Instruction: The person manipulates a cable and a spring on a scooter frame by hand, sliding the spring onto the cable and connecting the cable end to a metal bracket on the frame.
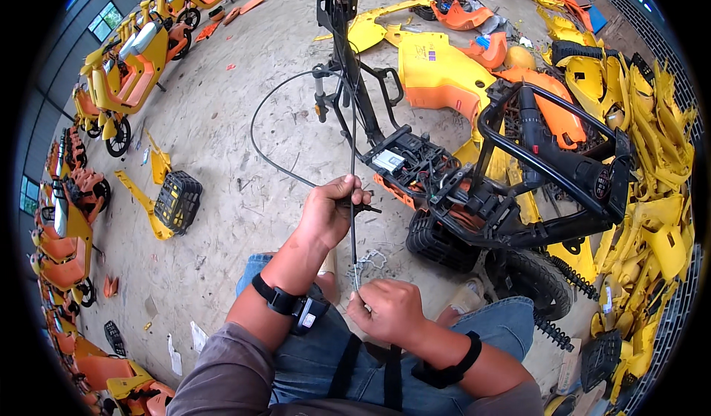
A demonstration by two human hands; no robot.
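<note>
My left hand (329,207) is closed around a thin black cable (353,231), in front of a stripped scooter frame (552,186). Above that fist the cable runs up along the dark steering column (355,82), and a loop of black cable (253,123) bows out to the left. Lower down, my right hand (389,311) pinches the cable near its lower end, where a pale, silvery stretch (358,274) shows. A dark thin piece (368,208) sticks out beside my left fingers; its kind is unclear. Pale tangled strands (374,260) lie just above my right hand.
Exposed electronics (392,160) sit on the scooter's floor section, with its wheel (529,283) close by my right knee. Yellow body panels (663,245) pile up along the right wall. A black basket (178,202) lies on the floor at left, near rows of yellow scooters (126,71).
</note>
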